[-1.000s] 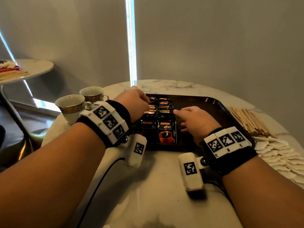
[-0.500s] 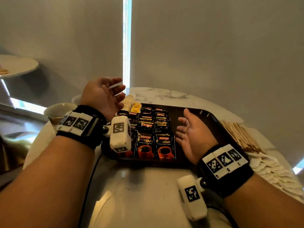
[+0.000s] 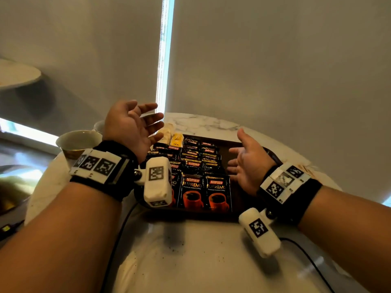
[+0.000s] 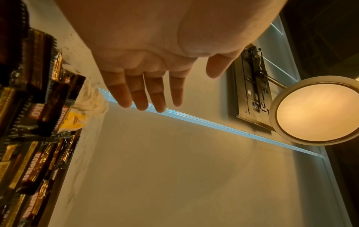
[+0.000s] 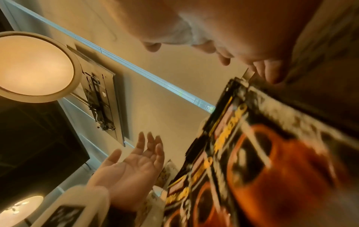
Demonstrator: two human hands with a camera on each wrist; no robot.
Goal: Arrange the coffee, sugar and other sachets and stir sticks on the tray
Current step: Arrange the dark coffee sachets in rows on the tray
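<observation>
— Hands first: where are they?
— Left hand (image 3: 132, 125) is raised palm-up, fingers spread, holding nothing. Right hand (image 3: 246, 163) hovers over the tray (image 3: 234, 144), fingers loose and spread, nothing in its grip.
— And the sachets?
— Coffee sachets (image 3: 196, 166) lie in overlapping rows on the tray's left part; a yellow tea sachet (image 3: 176, 140) sits at the far end. A cup (image 3: 78, 142) stands left on the surface (image 3: 201, 250).

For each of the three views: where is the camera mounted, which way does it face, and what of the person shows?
Head: on the head, facing forward and down at the tray; both forearms, left hand, right hand.
Left wrist: along the open left palm toward wall and ceiling lamp.
Right wrist: along the right fingers; left hand opposite.
Shared: coffee sachets, lamp.
</observation>
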